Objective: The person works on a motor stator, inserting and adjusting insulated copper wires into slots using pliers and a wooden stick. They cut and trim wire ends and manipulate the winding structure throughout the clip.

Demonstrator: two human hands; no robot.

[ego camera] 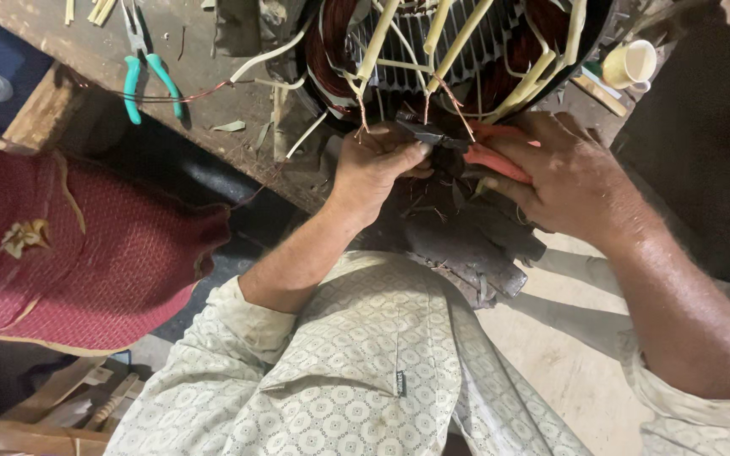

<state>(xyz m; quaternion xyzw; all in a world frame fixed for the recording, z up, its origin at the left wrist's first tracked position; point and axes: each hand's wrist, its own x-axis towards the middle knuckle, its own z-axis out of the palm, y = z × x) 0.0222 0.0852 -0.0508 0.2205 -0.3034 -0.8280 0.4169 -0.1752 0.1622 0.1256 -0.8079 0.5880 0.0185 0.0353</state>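
Where the wooden worktop (213,93) runs off toward its left end, a pair of teal-handled pliers (147,72) lies flat, well apart from both hands, with a red woven cushion (86,245) below the edge. Near the worktop's front edge the left hand (378,165) is pinched shut on the dark jaws of a red-handled cutter (466,152), just under bare copper wire ends (449,97) that hang from the motor stator (458,51). Cream insulating sleeves (458,42) cross the stator's slotted core and copper windings. The right hand (568,181) is clamped round the cutter's red grips. At the right edge a small cream cup (631,63) lies tipped; its contents cannot be made out.
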